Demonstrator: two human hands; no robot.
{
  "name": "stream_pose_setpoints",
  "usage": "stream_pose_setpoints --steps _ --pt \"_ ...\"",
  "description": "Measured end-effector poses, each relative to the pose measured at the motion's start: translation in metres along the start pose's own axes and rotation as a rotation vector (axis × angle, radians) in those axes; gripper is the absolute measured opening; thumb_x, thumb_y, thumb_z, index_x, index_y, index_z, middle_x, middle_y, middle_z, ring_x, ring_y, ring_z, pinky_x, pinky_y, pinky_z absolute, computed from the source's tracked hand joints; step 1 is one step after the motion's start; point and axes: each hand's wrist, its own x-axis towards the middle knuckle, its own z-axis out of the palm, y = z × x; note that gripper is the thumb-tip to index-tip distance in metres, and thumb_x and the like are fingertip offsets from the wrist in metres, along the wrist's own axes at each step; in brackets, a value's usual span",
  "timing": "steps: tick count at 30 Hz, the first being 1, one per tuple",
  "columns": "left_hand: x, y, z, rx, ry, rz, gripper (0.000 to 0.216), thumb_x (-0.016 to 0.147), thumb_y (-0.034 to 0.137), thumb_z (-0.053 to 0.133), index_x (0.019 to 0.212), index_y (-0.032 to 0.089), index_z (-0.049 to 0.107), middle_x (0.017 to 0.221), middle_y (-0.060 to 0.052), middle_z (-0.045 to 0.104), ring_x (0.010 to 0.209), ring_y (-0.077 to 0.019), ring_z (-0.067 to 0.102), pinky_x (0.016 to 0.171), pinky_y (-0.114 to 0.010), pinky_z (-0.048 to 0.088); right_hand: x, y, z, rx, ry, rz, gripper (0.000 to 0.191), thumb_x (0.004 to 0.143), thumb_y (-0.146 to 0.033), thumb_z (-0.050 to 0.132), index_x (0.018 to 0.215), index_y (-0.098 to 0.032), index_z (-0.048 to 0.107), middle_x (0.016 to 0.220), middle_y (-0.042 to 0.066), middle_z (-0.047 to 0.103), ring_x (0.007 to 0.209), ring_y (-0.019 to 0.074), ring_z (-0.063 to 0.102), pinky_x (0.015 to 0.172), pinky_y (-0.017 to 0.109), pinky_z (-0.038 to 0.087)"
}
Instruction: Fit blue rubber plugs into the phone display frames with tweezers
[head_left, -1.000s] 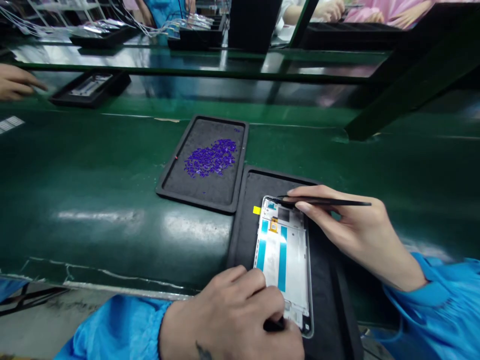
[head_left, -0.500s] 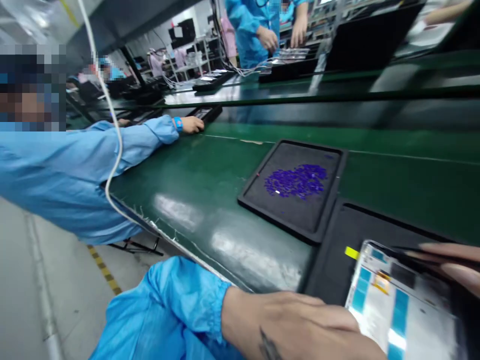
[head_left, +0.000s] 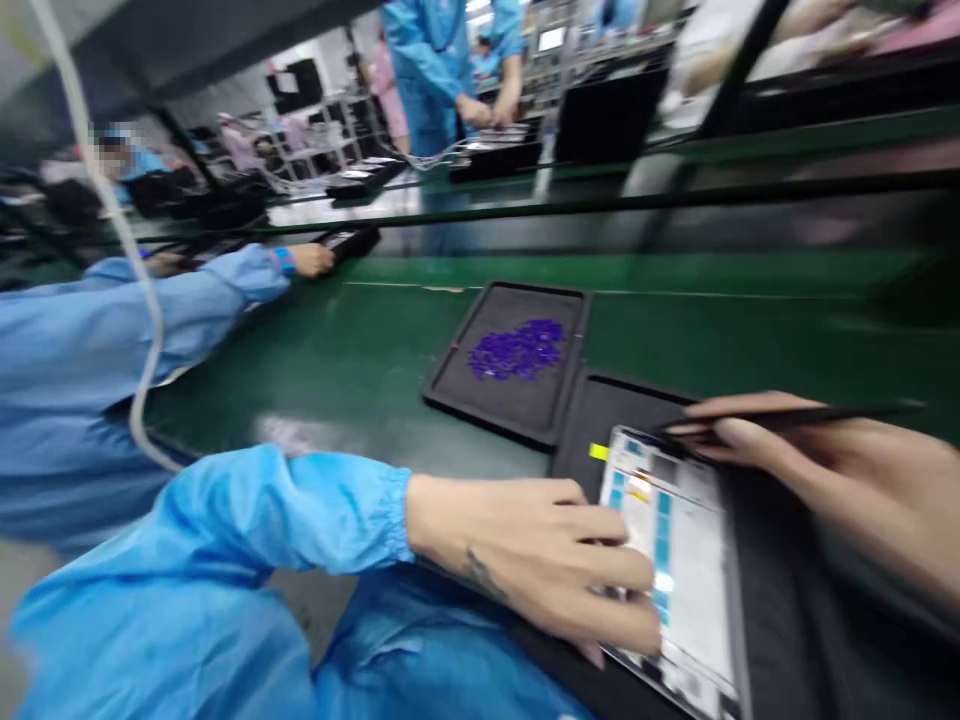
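A silvery tablet frame (head_left: 701, 560) with teal adhesive strips and a small orange flex cable lies on a black tray (head_left: 574, 425). My left hand (head_left: 532, 550) bends its fingers over the frame's left edge, with the thumb tip showing below them. In my right hand (head_left: 810, 460) is a pair of black tweezers (head_left: 806, 415), pinched between thumb and fingers. Their tips point left, by the frame's top edge; whether they touch it I cannot tell. A yellow tab (head_left: 598, 452) shows on the tray beside the frame's upper left corner.
Another black tray (head_left: 480, 405), adjoining the first, bears a heap of tiny purple pieces (head_left: 517, 350). Both are on a green bench (head_left: 360, 350). A co-worker's blue sleeve (head_left: 202, 300) reaches in from the left. A white cable (head_left: 124, 230) hangs there.
The view has swung right and the trays appear farther left. My right hand has come fully into view with the tweezers. More of my left hand shows at the frame's left edge.
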Motion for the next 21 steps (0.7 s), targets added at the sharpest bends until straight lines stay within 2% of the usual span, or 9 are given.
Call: stream_pose_setpoints --steps 2,4,6,9,13,21 --pt "0.000 -0.008 0.008 0.041 0.135 0.078 0.033 0.102 0.043 0.045 0.103 0.019 0.068 0.103 -0.006 0.068 0.079 -0.0127 0.058 0.059 -0.026 0.037 -0.001 -0.012 -0.005 0.048 -0.029 0.128 0.033 0.091 -0.052 0.062 0.086 -0.023 0.078 0.098 0.006 0.076 0.087 0.0218 0.073 0.075 0.026 0.061" --pt "0.000 -0.013 0.013 0.062 0.269 0.099 0.034 0.100 0.045 0.048 0.101 0.017 0.067 0.099 -0.006 0.070 0.073 -0.0117 0.059 0.055 -0.026 0.037 -0.001 -0.017 -0.005 0.168 -0.042 0.229 0.034 0.092 -0.052 0.062 0.096 -0.021 0.075 0.098 0.007 0.075 0.086 0.0225 0.074 0.076 0.029 0.063" --pt "-0.001 -0.016 0.015 0.051 0.374 0.064 0.035 0.099 0.045 0.049 0.098 0.015 0.067 0.095 -0.007 0.072 0.070 -0.0118 0.061 0.054 -0.025 0.040 -0.001 -0.018 -0.003 0.259 -0.055 0.255 0.033 0.092 -0.050 0.064 0.099 -0.019 0.073 0.099 0.007 0.075 0.087 0.0229 0.074 0.077 0.032 0.064" --pt "-0.003 -0.019 0.013 -0.012 0.488 -0.069 0.035 0.103 0.038 0.043 0.095 0.013 0.066 0.094 -0.008 0.073 0.070 -0.0118 0.063 0.059 -0.024 0.047 0.000 -0.017 0.000 0.284 -0.081 0.258 0.029 0.093 -0.046 0.063 0.099 -0.020 0.071 0.098 0.006 0.075 0.088 0.0221 0.074 0.076 0.031 0.064" --pt "-0.005 -0.021 0.007 -0.117 0.468 -0.206 0.037 0.105 0.033 0.037 0.099 0.011 0.065 0.098 -0.011 0.074 0.073 -0.0133 0.067 0.068 -0.025 0.052 0.002 -0.018 -0.001 0.215 -0.095 0.243 0.028 0.095 -0.046 0.060 0.097 -0.020 0.071 0.098 0.005 0.074 0.085 0.0199 0.074 0.075 0.028 0.063" --pt "-0.003 -0.017 0.003 -0.156 0.430 -0.238 0.035 0.105 0.030 0.037 0.101 0.011 0.065 0.100 -0.010 0.075 0.075 -0.0148 0.070 0.070 -0.027 0.054 0.001 -0.019 0.000 0.011 -0.107 0.125 0.025 0.097 -0.040 0.057 0.093 -0.022 0.074 0.103 0.003 0.074 0.088 0.0183 0.071 0.077 0.027 0.057"
